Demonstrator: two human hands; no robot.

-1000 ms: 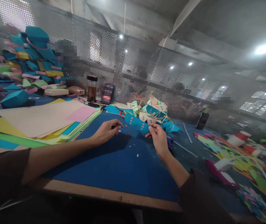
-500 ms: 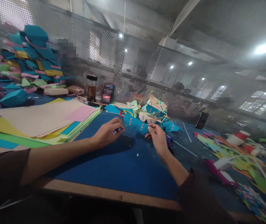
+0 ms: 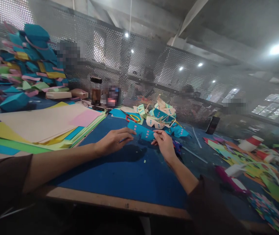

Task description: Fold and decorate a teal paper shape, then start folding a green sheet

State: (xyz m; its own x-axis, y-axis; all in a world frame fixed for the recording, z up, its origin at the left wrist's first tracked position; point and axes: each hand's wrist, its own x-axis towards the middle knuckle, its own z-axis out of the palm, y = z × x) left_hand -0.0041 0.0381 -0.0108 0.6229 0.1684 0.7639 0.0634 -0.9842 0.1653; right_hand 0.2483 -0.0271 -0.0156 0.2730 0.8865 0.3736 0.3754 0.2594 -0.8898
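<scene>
A blue paper piece [image 3: 141, 131] with groups of small pink squares is held above the blue tabletop. My right hand [image 3: 164, 144] pinches its right end between thumb and fingers. At the left end is my left hand [image 3: 115, 141], its fingers stretched out and slightly parted. The fingertips come up to the paper's edge; whether they touch it I cannot tell. Just behind the paper lie scissors [image 3: 135, 118] with red and yellow handles. A heap of cut, folded paper pieces [image 3: 162, 112], cream and blue with small squares, sits behind and to the right.
Stacked coloured sheets [image 3: 49, 122] cover the left. Farther back are a paper pile [image 3: 36, 55] and a jar of brown liquid [image 3: 96, 91]. On the right are a dark phone-like slab [image 3: 212, 125], paper scraps [image 3: 227, 151], paper cups [image 3: 250, 143] and a purple-and-white tool [image 3: 232, 181] with a cord.
My left hand has uncurled, its fingers stretching right to the blue paper's left end. The paper has shifted slightly left and lies flatter. My right hand keeps its pinch.
</scene>
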